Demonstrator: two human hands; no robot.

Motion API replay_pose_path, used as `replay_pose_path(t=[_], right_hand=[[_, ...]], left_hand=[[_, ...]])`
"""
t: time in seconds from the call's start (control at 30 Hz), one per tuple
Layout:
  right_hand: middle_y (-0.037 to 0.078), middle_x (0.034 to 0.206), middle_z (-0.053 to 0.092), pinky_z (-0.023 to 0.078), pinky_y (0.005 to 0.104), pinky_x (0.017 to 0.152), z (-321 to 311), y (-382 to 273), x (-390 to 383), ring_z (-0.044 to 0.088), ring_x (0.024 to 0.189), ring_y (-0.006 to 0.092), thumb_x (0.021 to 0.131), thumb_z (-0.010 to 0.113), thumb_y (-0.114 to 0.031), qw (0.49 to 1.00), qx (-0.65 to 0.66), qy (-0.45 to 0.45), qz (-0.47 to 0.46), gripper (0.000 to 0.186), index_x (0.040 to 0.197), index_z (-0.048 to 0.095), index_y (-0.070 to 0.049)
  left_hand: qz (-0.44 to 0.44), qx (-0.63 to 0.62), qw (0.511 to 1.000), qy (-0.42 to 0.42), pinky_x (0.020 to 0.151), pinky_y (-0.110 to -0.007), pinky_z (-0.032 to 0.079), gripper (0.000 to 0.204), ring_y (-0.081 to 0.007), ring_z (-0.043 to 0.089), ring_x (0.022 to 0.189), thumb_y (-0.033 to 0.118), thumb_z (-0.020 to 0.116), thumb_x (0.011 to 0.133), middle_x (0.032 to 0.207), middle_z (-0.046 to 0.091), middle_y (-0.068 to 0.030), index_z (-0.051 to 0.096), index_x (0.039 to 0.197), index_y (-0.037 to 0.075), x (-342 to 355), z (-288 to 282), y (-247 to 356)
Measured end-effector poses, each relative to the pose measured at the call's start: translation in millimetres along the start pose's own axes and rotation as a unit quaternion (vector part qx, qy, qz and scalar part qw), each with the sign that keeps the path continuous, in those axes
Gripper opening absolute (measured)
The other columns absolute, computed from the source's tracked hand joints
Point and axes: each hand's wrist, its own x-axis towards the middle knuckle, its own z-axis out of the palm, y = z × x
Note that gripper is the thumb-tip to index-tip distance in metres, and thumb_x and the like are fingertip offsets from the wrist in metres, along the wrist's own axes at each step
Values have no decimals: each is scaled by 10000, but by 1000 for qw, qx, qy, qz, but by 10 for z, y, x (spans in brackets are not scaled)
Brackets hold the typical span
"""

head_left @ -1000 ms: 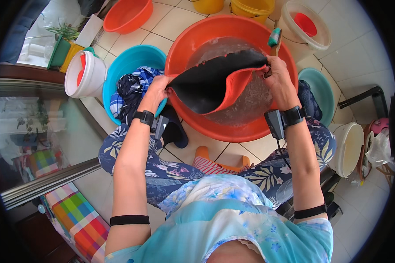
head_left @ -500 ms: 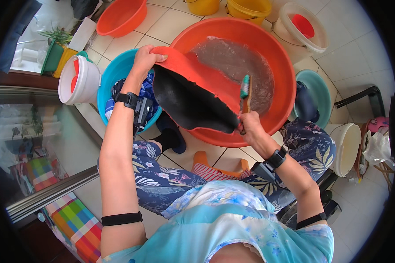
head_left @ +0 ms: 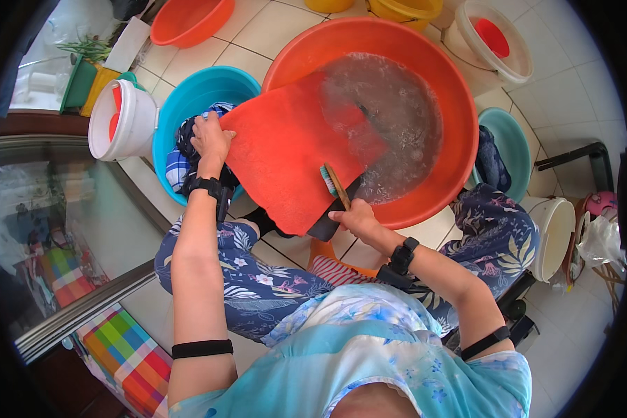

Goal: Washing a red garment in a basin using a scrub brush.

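Observation:
A red mat (head_left: 280, 157) with a black underside lies across the left part of a big orange tub (head_left: 458, 118). Its far end dips into grey, murky water, and its near corner hangs over the rim. My left hand (head_left: 212, 139) grips the mat's left edge, above a blue basin (head_left: 177, 97). In my right hand (head_left: 359, 220) is the wooden handle of a scrubbing brush (head_left: 339, 189) with green and white bristles, held over the mat's lower right. Beside that hand a strip of the black underside shows; whether the fingers also hold it I cannot tell.
Dark and checked clothes (head_left: 182, 164) lie in the blue basin. A white bucket (head_left: 127, 118) stands left of it. Beyond the tub are yellow buckets (head_left: 414, 12) and a white bucket (head_left: 467, 52). At the right, a teal basin (head_left: 512, 150) holds dark cloth.
The mat has turned from black underside showing to red face up, and lies lower across the tub. My left hand has moved down and left; the brush has come down and left over the mat.

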Motion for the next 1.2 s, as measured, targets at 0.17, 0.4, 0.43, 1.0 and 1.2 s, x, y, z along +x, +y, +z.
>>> replay_pose_path(t=[0.17, 0.4, 0.43, 1.0, 1.2], right_hand=[[299, 1054, 602, 495, 445, 818, 145, -106, -124, 600, 1000, 403, 823, 650, -391, 966, -244, -24, -80, 541, 1011, 596, 113], [274, 1018, 619, 489, 451, 817, 61, 44, 136, 596, 989, 405, 869, 606, -406, 957, -269, -49, -101, 525, 1022, 607, 97], [272, 1020, 620, 488, 450, 822, 44, 30, 134, 595, 996, 402, 869, 608, -402, 956, -269, -64, -96, 518, 1025, 609, 91], [262, 1186, 560, 452, 427, 923, 37, 41, 119, 549, 1111, 382, 869, 601, -364, 955, -278, -72, -69, 520, 1144, 564, 76], [276, 1085, 597, 478, 440, 854, -23, 2, 44, 584, 1030, 396, 873, 592, -400, 954, -273, -74, -101, 533, 1129, 567, 67]], left_hand=[[205, 145, 959, 128, 1015, -623, 274, 530, -353, 268, 1339, 108, 751, 677, 1388, 340, -171, 540, 1164, 102, -333, 296, 266], [124, 70, 988, -56, 1024, -652, 247, 955, -374, 26, 1416, 234, 872, 535, 1537, 73, -130, 412, 1356, 74, -910, 543, 563], [102, 25, 994, -19, 1034, -630, 260, 1001, -375, 37, 1417, 211, 878, 524, 1538, 77, -128, 376, 1380, 76, -942, 559, 566], [-145, -260, 954, -34, 886, -408, 459, 949, -372, 582, 1031, 65, 723, 697, 1126, 595, -223, 146, 1449, 115, -1307, 859, 652], [-119, -447, 886, 23, 787, -363, 505, 988, -300, 634, 919, -67, 750, 605, 1014, 633, -186, 230, 1427, 105, -1078, 1117, 226]])
